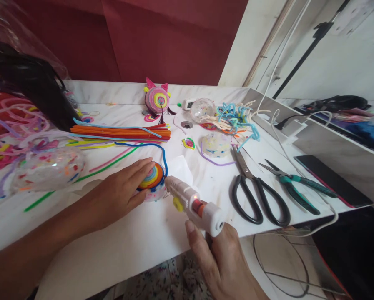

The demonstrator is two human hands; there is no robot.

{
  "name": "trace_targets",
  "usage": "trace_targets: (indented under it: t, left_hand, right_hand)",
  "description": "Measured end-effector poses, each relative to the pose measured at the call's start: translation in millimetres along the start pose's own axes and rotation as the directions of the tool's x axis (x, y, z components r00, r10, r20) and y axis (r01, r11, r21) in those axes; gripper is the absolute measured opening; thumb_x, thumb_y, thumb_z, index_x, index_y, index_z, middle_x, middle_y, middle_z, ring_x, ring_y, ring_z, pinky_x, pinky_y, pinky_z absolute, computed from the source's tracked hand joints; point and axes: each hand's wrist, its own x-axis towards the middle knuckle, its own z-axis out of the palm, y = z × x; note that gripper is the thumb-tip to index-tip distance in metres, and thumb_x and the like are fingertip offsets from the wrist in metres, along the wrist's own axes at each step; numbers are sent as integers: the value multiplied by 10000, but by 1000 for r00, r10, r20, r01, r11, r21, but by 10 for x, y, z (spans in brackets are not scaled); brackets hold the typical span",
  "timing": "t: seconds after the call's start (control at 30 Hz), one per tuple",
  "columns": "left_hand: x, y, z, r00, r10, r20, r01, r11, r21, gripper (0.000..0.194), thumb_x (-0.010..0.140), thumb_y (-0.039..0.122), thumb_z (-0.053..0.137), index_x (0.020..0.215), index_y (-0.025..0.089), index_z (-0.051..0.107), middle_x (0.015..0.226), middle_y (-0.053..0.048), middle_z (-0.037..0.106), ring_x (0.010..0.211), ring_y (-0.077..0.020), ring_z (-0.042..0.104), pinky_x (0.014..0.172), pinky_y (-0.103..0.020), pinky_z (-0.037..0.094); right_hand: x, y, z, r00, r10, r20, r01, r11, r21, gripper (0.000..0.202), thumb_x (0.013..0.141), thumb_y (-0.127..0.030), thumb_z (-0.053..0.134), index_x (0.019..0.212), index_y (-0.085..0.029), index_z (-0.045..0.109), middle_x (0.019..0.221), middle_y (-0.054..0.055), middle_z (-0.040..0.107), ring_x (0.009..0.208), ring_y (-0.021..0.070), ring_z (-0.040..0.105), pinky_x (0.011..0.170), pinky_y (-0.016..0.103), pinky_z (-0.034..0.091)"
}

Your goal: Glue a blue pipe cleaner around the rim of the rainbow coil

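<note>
My left hand [124, 183] is closed around a small clear plastic ball [155, 195] flecked with colour. A rainbow coil of pipe cleaner [151, 177] covers its top. From the coil's edge a loose dark blue pipe cleaner [164, 156] bends up and away to the left. My right hand [218, 258] grips a white glue gun [189, 200] with an orange light glowing on its body. The gun's nozzle is at the coil's right edge; whether it touches cannot be seen. A white sheet of paper [183, 166] lies behind the ball.
Black-handled scissors [247, 179] and green-handled pliers [294, 179] lie right. A bundle of orange pipe cleaners [121, 132] lies behind my left hand. Clear balls [49, 166] and tangled pipe cleaners [237, 116] stand around. A pink decorated ball [157, 100] sits by the wall. A white cable [287, 146] trails right.
</note>
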Motion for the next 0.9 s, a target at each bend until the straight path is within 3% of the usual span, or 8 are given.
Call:
trace_targets:
  t: [0.1,0.3,0.57,0.77,0.9]
  left_hand:
    - [6,2,6,1000,3,-4,-3,1000,4,680,1108,507,460,1728,230,488,1849,-112,450,1674,-384,491,1393,-558,427]
    - [22,10,0,1000,6,-9,-6,1000,-4,660,1113,516,474,1708,231,511,1841,-116,461,1669,-388,498,1387,-574,434]
    - [23,6,-2,1000,-9,-26,9,1000,-28,666,1090,553,494,1700,288,539,1818,-89,504,1646,-404,529,1365,-581,471]
    - [6,-36,-3,1000,5,-3,-5,1000,3,675,1115,555,469,1728,273,495,1844,-89,461,1672,-385,496,1378,-561,452]
    - [6,-77,39,999,11,-32,-9,999,46,690,1122,568,430,1730,246,498,1817,-102,502,1641,-377,541,1357,-555,477]
  right_hand:
    - [-15,-32,10,1000,3,-8,-3,1000,-8,234,1152,-316,533,1260,-243,728,702,-12,719,515,194,669,522,283,609]
    - [-91,-49,45,999,4,-53,-4,1000,2,331,1162,-375,519,1389,-268,736,861,64,807,683,253,780,613,332,700]
    - [-175,17,-23,998,66,9,-66,996,58,335,1142,-437,558,1355,-272,756,852,60,810,668,250,786,512,304,656]
    - [-269,-10,-8,994,10,-113,-7,1000,22,306,1128,-363,601,1409,-273,682,1047,85,854,781,260,835,646,343,712]
    - [-323,-22,-95,995,24,-98,-20,999,42,325,1154,-397,581,1433,-271,690,948,70,843,730,252,828,629,319,696]
